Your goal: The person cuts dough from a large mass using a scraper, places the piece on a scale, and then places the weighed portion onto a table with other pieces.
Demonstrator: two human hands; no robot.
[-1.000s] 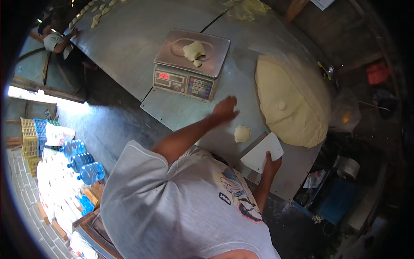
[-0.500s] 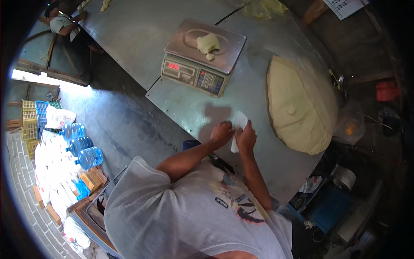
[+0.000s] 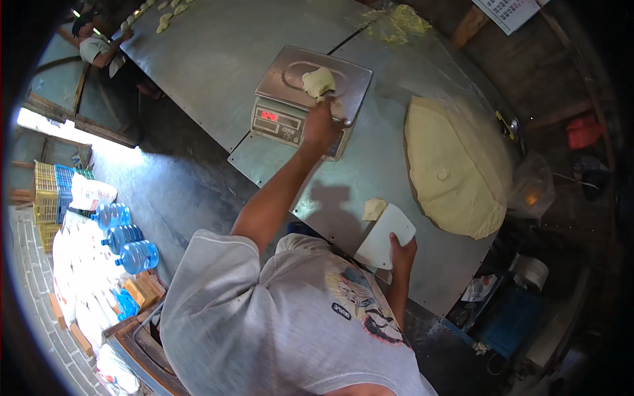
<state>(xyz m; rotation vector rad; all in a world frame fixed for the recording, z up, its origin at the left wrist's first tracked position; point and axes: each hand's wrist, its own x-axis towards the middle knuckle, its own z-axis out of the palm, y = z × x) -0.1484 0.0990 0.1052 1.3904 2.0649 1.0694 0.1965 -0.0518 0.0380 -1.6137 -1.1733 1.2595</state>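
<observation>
My left hand point(image 3: 320, 125) reaches onto the steel pan point(image 3: 282, 61) of the digital scale point(image 3: 277, 124), closed on a small piece of pale dough point(image 3: 333, 105), just below a larger dough lump point(image 3: 317, 81). My right hand point(image 3: 403, 247) grips a white flat scraper board point(image 3: 383, 234) over the table's near edge. A dough piece point(image 3: 372, 208) lies just beside the board. A big slab of dough point(image 3: 456, 178) rests on the metal table point(image 3: 185, 66) to the right of the scale.
A person point(image 3: 99, 49) stands at the table's far left edge near shaped dough pieces point(image 3: 163, 23). Crumpled plastic point(image 3: 396, 23) lies at the back. On the left are crates point(image 3: 46, 185), several water jugs point(image 3: 137, 256) and white sacks point(image 3: 79, 277). A clear bag point(image 3: 531, 188) sits at the right.
Half a second ago both hands met at the board. Since then my left hand has moved up to the scale, while my right has moved down and rightward with the board.
</observation>
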